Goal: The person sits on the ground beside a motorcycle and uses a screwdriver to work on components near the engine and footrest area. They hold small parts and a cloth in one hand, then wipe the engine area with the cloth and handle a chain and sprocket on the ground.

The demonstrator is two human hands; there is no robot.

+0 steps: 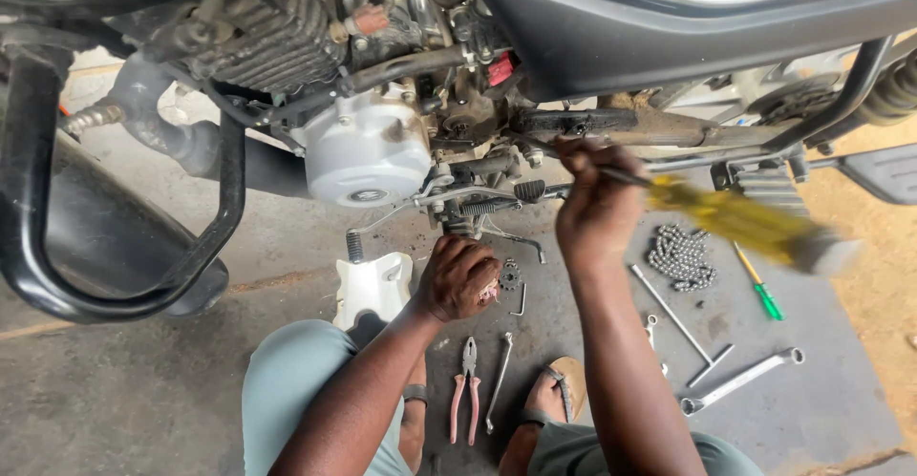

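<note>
A motorcycle stands before me with its silver engine cover (368, 156) and footpeg area exposed. My right hand (597, 204) is raised near the frame and grips a yellow-handled screwdriver (740, 220), which is motion-blurred and points right. My left hand (458, 278) is closed low under the engine, fingers curled around something small that I cannot make out, next to a small sprocket (510, 274) on the floor.
On the concrete floor lie red-handled pliers (465, 390), a spanner (499, 380), a coiled drive chain (680, 256), a green screwdriver (761, 285), a T-handle wrench (680, 323), a ring spanner (740, 380) and a white cover (373, 287). A black crash guard (38, 199) curves at left.
</note>
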